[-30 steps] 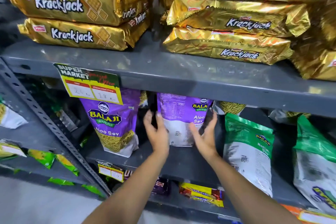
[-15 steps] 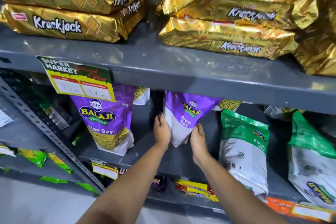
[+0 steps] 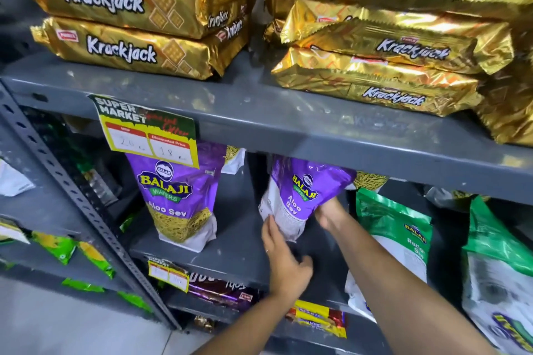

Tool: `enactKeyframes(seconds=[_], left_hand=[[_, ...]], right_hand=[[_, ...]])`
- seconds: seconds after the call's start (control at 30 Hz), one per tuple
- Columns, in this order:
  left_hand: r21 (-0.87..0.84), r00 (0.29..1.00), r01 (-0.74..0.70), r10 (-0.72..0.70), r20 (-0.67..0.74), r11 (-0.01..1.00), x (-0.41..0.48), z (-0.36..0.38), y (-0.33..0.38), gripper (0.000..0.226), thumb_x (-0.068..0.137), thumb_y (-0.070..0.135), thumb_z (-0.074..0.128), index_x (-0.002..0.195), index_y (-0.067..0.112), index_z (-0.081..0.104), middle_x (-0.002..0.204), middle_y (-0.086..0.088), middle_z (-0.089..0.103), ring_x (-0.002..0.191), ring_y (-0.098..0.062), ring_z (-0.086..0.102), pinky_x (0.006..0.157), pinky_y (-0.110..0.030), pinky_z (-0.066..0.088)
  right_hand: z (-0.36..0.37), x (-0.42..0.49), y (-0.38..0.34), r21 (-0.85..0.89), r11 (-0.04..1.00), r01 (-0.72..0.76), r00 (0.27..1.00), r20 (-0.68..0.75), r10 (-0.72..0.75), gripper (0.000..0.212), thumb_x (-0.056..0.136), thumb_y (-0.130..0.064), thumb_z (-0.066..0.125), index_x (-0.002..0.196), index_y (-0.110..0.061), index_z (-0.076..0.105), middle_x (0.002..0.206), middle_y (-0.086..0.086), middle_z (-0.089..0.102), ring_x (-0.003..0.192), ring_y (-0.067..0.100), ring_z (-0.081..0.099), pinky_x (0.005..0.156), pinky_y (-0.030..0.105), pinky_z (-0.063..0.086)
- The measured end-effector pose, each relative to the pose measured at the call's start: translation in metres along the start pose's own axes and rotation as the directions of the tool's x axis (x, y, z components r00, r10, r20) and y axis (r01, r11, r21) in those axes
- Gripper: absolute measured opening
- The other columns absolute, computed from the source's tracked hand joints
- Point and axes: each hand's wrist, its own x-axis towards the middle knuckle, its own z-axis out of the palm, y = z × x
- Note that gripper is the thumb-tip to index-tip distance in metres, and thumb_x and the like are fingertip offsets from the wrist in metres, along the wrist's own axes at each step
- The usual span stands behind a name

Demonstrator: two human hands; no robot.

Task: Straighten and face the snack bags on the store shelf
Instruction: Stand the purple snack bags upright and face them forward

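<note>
snack bags are partly faced: the left aloo sev bag [image 3: 178, 196] stands upright, label out. your left hand [image 3: 284, 256] loosely touches the tilted middle aloo sev bag [image 3: 297, 196], your right hand [image 3: 328, 212] grips its lower edge. green bags [image 3: 395, 228] lean unstraightened.

purple Aloo Sev bags [image 3: 176, 196]: 2 facing front | green Ratlami Sev bags [image 3: 395, 228]: 2, right of frame | yellow price tags [image 3: 150, 131]: 2 | gold Krackjack packs [image 3: 115, 3]: two stacks, exact count unclear
</note>
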Motion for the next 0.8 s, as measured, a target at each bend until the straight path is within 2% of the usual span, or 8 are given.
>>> enactKeyframes(seconds=[0.13,0.2,0.3,0.4,0.5,0.6,0.7,0.8], left_hand=[[0.108,0.996,0.081,-0.084,0.017,0.991,0.032,-0.005,0.009,0.134,0.054,0.019,0.087,0.154,0.019,-0.003,0.161,-0.004,0.014,0.149,-0.020,0.021,0.118,-0.030,0.027],[0.118,0.994,0.107,-0.109,0.008,0.987,0.051,-0.016,0.009,0.143,0.044,0.026,0.095,0.153,0.025,0.001,0.153,-0.007,0.039,0.139,-0.022,0.041,0.111,-0.035,0.040],[0.142,0.992,0.115,-0.121,0.035,0.983,0.076,-0.035,0.005,0.134,0.042,0.026,0.095,0.146,0.029,0.011,0.131,-0.008,0.061,0.115,-0.026,0.061,0.089,-0.034,0.052],[0.113,0.983,0.100,-0.116,0.145,0.989,0.096,-0.051,0.000,0.119,0.043,0.015,0.097,0.139,0.015,0.026,0.130,-0.008,0.059,0.119,-0.024,0.058,0.100,-0.036,0.049],[0.083,0.923,0.046,-0.074,0.377,0.996,0.110,-0.066,0.004,0.107,0.045,-0.001,0.094,0.134,0.012,0.036,0.133,-0.003,0.057,0.126,-0.019,0.054,0.105,-0.026,0.046],[0.178,0.837,0.027,-0.120,0.534,0.984,0.118,-0.076,0.008,0.099,0.046,-0.004,0.093,0.129,0.013,0.041,0.124,-0.002,0.065,0.112,-0.012,0.063,0.097,-0.023,0.051],[0.219,0.799,0.048,-0.169,0.577,0.975,0.122,-0.081,0.002,0.108,0.050,-0.007,0.090,0.138,0.017,0.032,0.119,-0.005,0.066,0.090,0.004,0.069,0.084,-0.015,0.055],[0.231,0.797,0.051,-0.179,0.577,0.972,0.126,-0.083,0.001,0.103,0.051,-0.009,0.089,0.139,0.011,0.039,0.126,-0.003,0.064,0.115,-0.016,0.061,0.103,-0.034,0.050]], right_hand=[[0.018,-0.010,0.007,0.105,0.994,-0.023,0.992,-0.120,0.036,0.025,0.098,-0.020,0.040,0.111,-0.011,0.059,0.104,0.005,0.065,0.079,0.012,0.060,0.062,0.020,0.053],[0.021,-0.017,0.010,0.062,0.997,-0.047,0.987,-0.150,0.056,0.020,0.097,-0.023,0.040,0.104,-0.020,0.058,0.102,0.001,0.065,0.081,0.011,0.060,0.067,0.025,0.050],[0.018,-0.026,0.007,-0.047,0.997,-0.068,0.987,-0.151,0.060,0.008,0.096,-0.028,0.048,0.089,-0.025,0.053,0.092,-0.005,0.063,0.079,0.007,0.059,0.068,0.031,0.050],[0.008,-0.028,-0.011,-0.154,0.984,0.087,0.989,-0.106,-0.104,0.034,0.089,-0.029,0.063,0.119,-0.015,0.053,0.119,0.003,0.064,0.106,0.016,0.061,0.094,0.033,0.051],[-0.003,-0.034,-0.049,-0.044,0.958,0.284,0.944,-0.162,-0.287,0.040,0.085,-0.016,0.069,0.123,-0.008,0.057,0.120,0.008,0.065,0.104,0.015,0.061,0.083,0.017,0.050],[-0.017,-0.039,-0.076,-0.013,0.948,0.317,0.932,-0.180,-0.314,0.031,0.083,-0.007,0.069,0.112,-0.013,0.062,0.109,0.010,0.065,0.093,0.017,0.057,0.084,0.031,0.045],[-0.024,-0.040,-0.078,-0.029,0.943,0.331,0.928,-0.171,-0.331,0.035,0.082,-0.001,0.070,0.115,0.002,0.062,0.115,0.020,0.067,0.099,0.019,0.059,0.088,0.036,0.049],[-0.026,-0.049,-0.076,-0.013,0.935,0.353,0.913,-0.214,-0.348,0.042,0.077,-0.002,0.074,0.116,0.004,0.063,0.118,0.021,0.068,0.097,0.021,0.062,0.089,0.037,0.052]])
